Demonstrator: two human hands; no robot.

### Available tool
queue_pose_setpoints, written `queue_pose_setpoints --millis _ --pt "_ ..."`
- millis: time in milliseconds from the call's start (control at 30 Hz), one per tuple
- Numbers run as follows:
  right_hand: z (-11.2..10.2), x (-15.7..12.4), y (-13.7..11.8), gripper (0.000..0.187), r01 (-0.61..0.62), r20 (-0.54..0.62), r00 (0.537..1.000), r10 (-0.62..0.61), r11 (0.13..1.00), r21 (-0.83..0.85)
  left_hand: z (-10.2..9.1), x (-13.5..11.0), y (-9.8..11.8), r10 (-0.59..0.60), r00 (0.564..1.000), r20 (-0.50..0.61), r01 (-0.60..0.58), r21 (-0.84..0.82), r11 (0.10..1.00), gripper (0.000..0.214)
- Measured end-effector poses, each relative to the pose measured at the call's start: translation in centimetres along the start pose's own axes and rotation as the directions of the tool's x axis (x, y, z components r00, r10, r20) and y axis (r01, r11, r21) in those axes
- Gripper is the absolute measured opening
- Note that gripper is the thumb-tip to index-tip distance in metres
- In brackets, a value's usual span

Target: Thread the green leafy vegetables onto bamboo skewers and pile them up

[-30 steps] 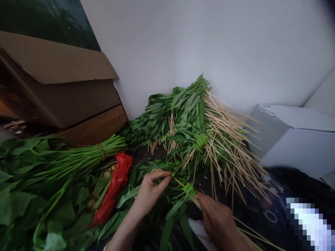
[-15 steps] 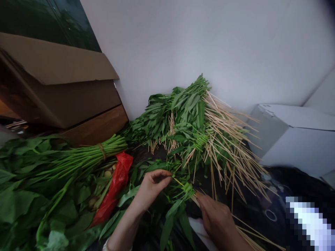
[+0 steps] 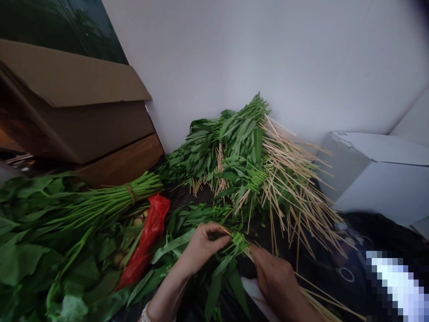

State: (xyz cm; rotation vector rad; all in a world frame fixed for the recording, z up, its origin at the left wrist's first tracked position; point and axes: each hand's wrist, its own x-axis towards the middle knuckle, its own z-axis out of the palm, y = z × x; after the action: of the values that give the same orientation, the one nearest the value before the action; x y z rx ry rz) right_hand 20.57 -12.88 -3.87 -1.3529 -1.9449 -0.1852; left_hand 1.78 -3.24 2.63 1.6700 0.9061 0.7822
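Soft, dim daylight; no hard shadows; wide-angle bending at edges (corners darkened); pixelated patch lower right.

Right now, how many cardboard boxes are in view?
2. A brown cardboard box stands at upper left against the wall; a white box sits at right. Others may be hidden beyond the frame.

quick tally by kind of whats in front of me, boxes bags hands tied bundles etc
Brown cardboard box: 1
White box: 1
Red plastic bag: 1
Tied bundle of green stems: 1
Heap of skewered greens by the wall: 1
Hands, left hand and right hand, both on one skewer with wrapped greens: 2
Total: 7, plus that skewer
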Motion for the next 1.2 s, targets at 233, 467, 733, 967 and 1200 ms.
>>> queue_pose_setpoints --millis 233,467,733,967,1200 --pt "0.0 0.0 0.4 0.029 -0.016 -0.027 1.000 0.015 0.999 -0.049 -3.5 -1.1 1.1 0.113 0.991 -0.078 -0.093 0.225 0.970 0.016" --pt "-0.2 0.3 0.1 0.029 -0.003 -0.043 0.999 0.000 0.998 -0.063 -3.0 -2.8 0.7 0.071 0.977 0.200 -0.172 0.551 0.816 0.022" --pt "-0.2 0.3 0.1 0.029 -0.007 -0.045 0.999 0.005 0.999 -0.047 -3.4 -2.4 0.7 0.114 0.989 0.093 -0.141 0.374 0.917 0.005" --pt "-0.2 0.2 0.2 0.029 0.018 -0.038 0.999 -0.019 0.999 -0.029 -2.9 -1.5 0.6 -0.034 0.976 -0.216 0.031 -0.018 0.999 0.025" --pt "-0.1 -0.2 0.3 0.029 0.052 -0.028 0.998 -0.053 0.998 -0.039 -1.5 -0.9 -0.3 -0.113 0.960 -0.255 0.064 -0.193 0.979 0.024"
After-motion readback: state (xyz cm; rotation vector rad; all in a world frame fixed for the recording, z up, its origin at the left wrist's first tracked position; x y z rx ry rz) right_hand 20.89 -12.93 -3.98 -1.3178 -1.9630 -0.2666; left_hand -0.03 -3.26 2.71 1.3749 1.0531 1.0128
